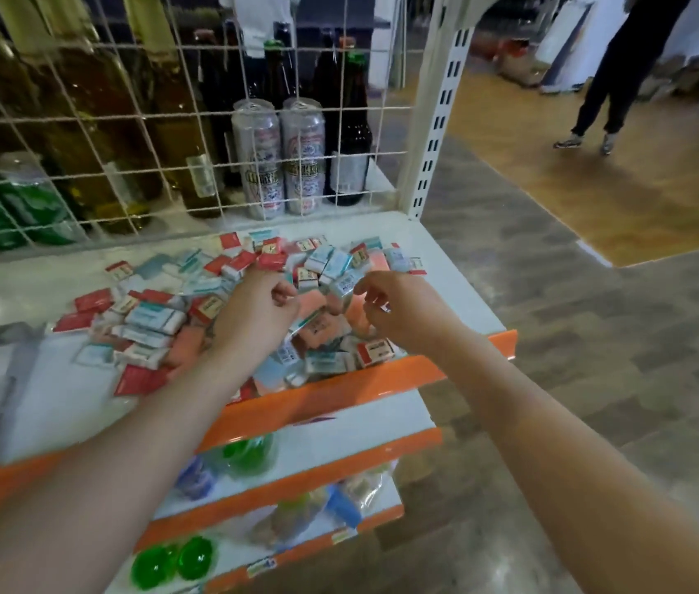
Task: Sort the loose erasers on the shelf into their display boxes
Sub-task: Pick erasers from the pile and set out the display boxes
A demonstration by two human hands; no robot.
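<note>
My left hand [255, 308] over the heap of loose erasers [154, 319], fingers curled, grasp unclear to me, right hand [399, 312] likewise curled, white shelf [459, 289] beneath

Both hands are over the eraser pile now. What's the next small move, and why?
Probably pinch one eraser off the top with the right hand. Both hands hover with curled fingers over the mixed pile of erasers, red and blue wrappers jumbled together on the shelf. Whether the left hand already holds one is unclear.
</note>
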